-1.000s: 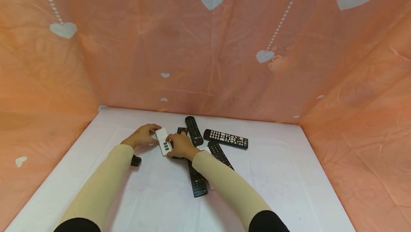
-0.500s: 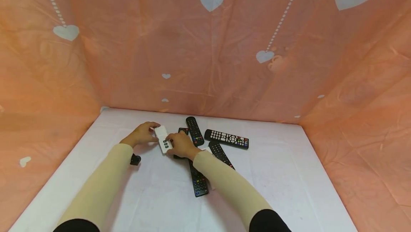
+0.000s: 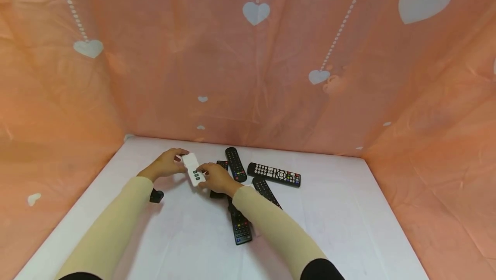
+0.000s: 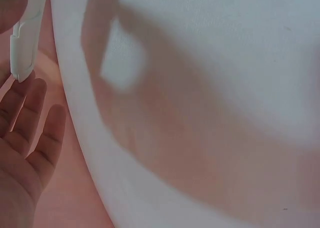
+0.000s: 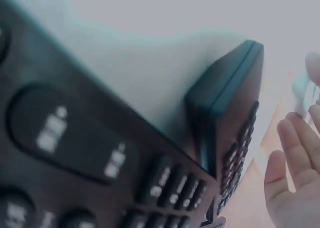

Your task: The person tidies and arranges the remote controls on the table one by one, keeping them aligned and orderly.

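Both hands hold a small white remote control (image 3: 191, 164) with a few dark buttons, at the left of the cluster of remotes. My left hand (image 3: 165, 163) pinches its far left end; in the left wrist view the white remote (image 4: 26, 45) lies between thumb and fingertips. My right hand (image 3: 218, 178) grips the nearer right side, its fingers bent against it. The white remote's shadow falls on the cloth, apart from it. Beneath the right hand and forearm, a black remote (image 3: 241, 228) and another black remote (image 3: 222, 163) are partly hidden.
Further black remotes lie to the right: one upright at the back (image 3: 235, 164), one with white buttons (image 3: 274, 174), and one slanted (image 3: 265, 191) by the right sleeve. White cloth covers the table (image 3: 329, 228). Orange heart-patterned curtain (image 3: 217, 64) closes the back and sides.
The two hands have shifted slightly left and up with the white remote between them. The head view has tilted up a little. The black remotes stay put on the table.
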Action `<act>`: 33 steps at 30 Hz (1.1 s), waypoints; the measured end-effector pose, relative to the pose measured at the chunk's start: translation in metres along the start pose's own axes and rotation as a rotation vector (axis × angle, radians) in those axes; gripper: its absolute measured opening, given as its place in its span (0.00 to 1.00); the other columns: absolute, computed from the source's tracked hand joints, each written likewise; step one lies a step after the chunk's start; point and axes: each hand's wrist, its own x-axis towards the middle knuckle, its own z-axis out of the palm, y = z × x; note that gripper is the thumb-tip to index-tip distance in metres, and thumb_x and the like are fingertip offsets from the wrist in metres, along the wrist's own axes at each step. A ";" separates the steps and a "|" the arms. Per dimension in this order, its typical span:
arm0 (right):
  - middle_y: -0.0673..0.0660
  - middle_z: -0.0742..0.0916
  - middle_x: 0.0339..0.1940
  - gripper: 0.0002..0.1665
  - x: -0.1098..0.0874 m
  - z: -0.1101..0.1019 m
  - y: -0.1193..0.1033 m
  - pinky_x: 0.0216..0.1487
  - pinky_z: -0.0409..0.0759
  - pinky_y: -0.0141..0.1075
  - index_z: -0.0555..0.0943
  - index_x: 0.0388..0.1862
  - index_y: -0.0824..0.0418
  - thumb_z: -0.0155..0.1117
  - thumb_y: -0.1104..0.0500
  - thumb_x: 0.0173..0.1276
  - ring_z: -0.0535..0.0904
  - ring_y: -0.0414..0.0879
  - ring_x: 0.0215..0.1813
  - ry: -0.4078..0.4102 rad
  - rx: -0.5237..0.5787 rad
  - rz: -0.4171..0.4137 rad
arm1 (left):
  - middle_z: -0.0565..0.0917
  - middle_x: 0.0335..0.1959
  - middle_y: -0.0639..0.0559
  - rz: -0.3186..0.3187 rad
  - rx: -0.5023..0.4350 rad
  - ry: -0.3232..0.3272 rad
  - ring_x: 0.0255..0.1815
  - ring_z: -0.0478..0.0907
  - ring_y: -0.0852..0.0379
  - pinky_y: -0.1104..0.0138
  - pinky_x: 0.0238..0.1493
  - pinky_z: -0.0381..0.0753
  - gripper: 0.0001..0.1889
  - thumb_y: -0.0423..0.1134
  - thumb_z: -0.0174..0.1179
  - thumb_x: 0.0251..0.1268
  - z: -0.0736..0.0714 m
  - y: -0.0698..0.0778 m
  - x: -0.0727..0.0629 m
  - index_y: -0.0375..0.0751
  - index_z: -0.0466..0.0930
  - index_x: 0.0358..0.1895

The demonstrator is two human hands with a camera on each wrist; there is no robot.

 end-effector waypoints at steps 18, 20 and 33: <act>0.56 0.85 0.44 0.26 -0.008 -0.014 0.009 0.30 0.76 0.23 0.79 0.57 0.60 0.72 0.62 0.59 0.81 0.36 0.37 -0.021 0.187 0.001 | 0.75 0.57 0.31 0.081 0.025 0.061 0.53 0.75 0.36 0.48 0.51 0.77 0.32 0.39 0.69 0.52 0.003 0.008 -0.001 0.31 0.70 0.62; 0.56 0.86 0.41 0.26 -0.010 -0.016 0.010 0.29 0.75 0.23 0.80 0.57 0.60 0.72 0.63 0.58 0.80 0.37 0.35 -0.022 0.181 -0.013 | 0.75 0.57 0.31 0.091 0.025 0.056 0.53 0.76 0.36 0.49 0.51 0.78 0.32 0.39 0.68 0.52 0.004 0.009 -0.001 0.31 0.71 0.62; 0.59 0.86 0.44 0.26 -0.016 -0.027 0.014 0.31 0.74 0.22 0.80 0.58 0.62 0.71 0.63 0.59 0.80 0.38 0.36 -0.036 0.206 -0.024 | 0.76 0.56 0.33 0.074 0.016 0.034 0.53 0.76 0.37 0.50 0.50 0.78 0.31 0.41 0.68 0.53 0.005 0.015 -0.002 0.35 0.71 0.62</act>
